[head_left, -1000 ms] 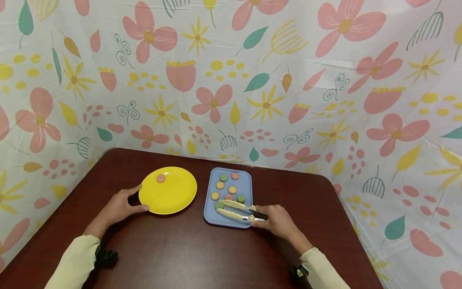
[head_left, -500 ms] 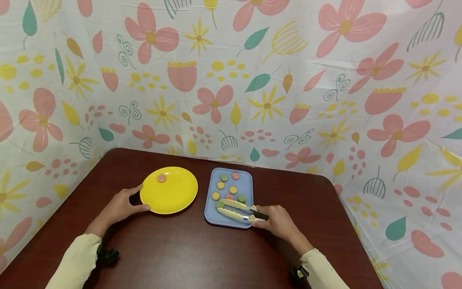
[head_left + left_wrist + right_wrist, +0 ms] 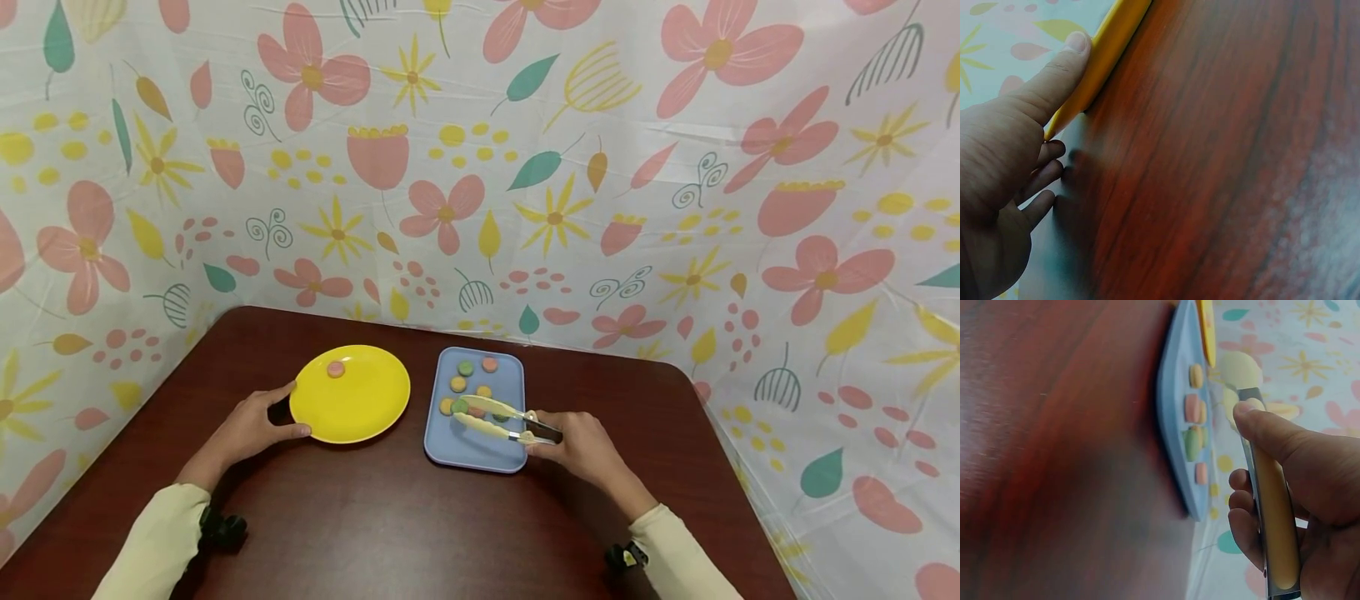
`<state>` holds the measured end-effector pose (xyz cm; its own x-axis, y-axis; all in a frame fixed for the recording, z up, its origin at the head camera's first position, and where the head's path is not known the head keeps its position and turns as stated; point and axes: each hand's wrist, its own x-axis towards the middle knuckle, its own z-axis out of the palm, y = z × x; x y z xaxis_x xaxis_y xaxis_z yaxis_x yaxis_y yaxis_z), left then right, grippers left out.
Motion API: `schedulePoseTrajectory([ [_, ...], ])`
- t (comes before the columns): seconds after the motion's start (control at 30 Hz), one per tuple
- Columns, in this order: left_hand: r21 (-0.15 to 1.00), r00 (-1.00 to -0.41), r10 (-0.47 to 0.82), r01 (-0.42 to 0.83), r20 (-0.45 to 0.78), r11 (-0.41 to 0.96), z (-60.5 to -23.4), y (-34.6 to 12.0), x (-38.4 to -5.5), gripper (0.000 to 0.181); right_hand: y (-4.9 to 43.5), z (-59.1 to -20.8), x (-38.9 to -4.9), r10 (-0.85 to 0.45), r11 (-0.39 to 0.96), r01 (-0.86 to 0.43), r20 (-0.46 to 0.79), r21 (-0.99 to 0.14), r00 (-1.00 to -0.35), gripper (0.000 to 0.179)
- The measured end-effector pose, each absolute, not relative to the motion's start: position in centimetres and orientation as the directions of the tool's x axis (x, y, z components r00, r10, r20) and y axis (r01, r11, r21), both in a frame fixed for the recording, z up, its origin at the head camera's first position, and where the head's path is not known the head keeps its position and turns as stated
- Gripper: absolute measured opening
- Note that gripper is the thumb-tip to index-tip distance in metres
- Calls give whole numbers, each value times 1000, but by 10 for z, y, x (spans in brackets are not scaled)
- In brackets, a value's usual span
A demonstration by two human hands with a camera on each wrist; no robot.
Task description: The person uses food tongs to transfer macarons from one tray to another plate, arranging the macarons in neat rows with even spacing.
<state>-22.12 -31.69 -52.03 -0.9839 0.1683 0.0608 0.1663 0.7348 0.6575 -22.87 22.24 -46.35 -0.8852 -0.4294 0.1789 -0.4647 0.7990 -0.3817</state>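
Observation:
My left hand (image 3: 247, 429) touches the near-left rim of a yellow plate (image 3: 352, 412), thumb and index finger spread along the edge. In the left wrist view the thumb lies against the rim and the other fingertips are by the tabletop. One pink macaron (image 3: 335, 369) sits on the plate. My right hand (image 3: 585, 448) grips cream-tipped tongs (image 3: 483, 426) over a blue tray (image 3: 480, 455). Between the tong tips is a green macaron (image 3: 459, 406), seemingly raised off the tray. Several pink, yellow and green macarons lie on the tray, some partly hidden by the tongs.
Plate and tray stand side by side on a dark wooden table (image 3: 360, 517), with a gap between them. A flower-printed cloth (image 3: 480, 167) hangs behind the table and along its sides. Each wrist wears a small black camera.
The tongs and the green macaron have risen slightly from the near part of the tray, and my right hand has lifted with them. My left hand and the plate look unchanged.

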Motion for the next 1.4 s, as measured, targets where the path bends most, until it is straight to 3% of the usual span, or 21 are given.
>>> schedulePoseTrajectory([
  [0.73, 654, -986, 162, 141, 29, 743, -518, -318, -221, 108, 200, -408, -244, -438, 778, -496, 234, -385, -868, 60],
  [1.4, 655, -985, 166, 150, 39, 741, -520, -317, -223, 108, 169, -365, -273, -561, 711, -610, 241, -350, -792, 60],
])
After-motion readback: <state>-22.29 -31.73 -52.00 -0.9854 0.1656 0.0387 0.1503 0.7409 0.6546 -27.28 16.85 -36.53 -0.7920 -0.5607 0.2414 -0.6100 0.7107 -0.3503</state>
